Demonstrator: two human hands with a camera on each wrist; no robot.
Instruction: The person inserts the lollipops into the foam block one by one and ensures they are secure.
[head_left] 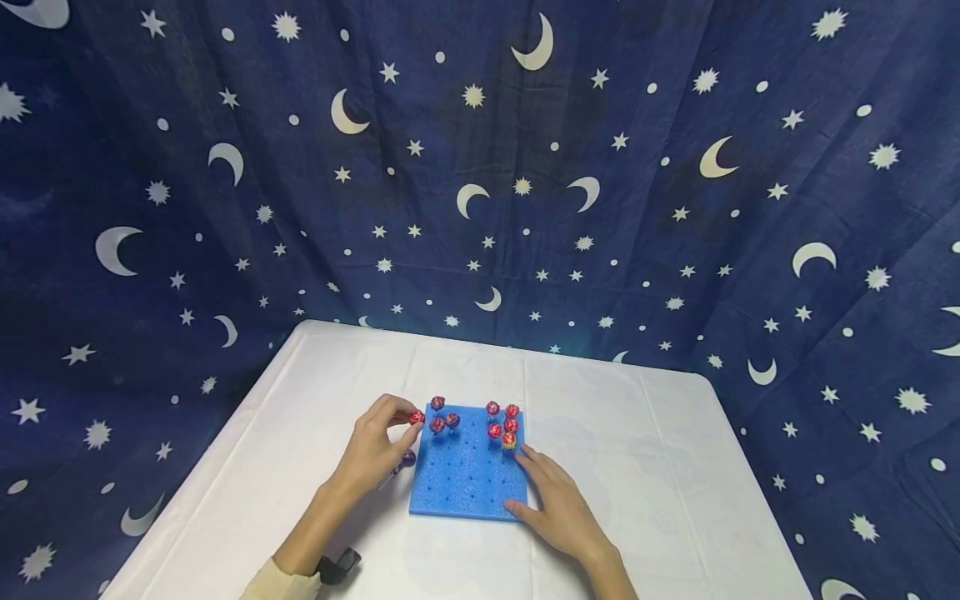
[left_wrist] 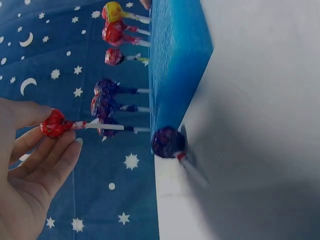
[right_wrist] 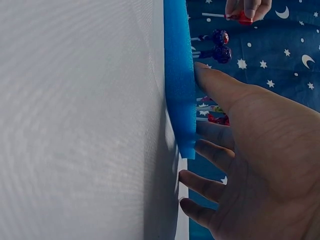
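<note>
My left hand (head_left: 375,443) pinches a red-wrapped lollipop (left_wrist: 54,123) by its candy head, its white stick pointing toward the blue foam board (head_left: 468,492). The held lollipop is near the board's far left corner. Dark purple-wrapped lollipops (head_left: 437,425) stand upright at that corner, and red ones (head_left: 494,431) with a yellow one (head_left: 509,440) stand at the far right. With its fingers fairly straight, my right hand (head_left: 558,508) rests against the board's right edge; the thumb lies near the front right corner.
A purple-wrapped lollipop (left_wrist: 168,142) lies on the white table (head_left: 637,467) by the board's left side, partly behind my left hand in the head view. Rows of small holes mark the board's surface. A dark blue curtain (head_left: 480,167) with moons and stars surrounds the table's back and sides.
</note>
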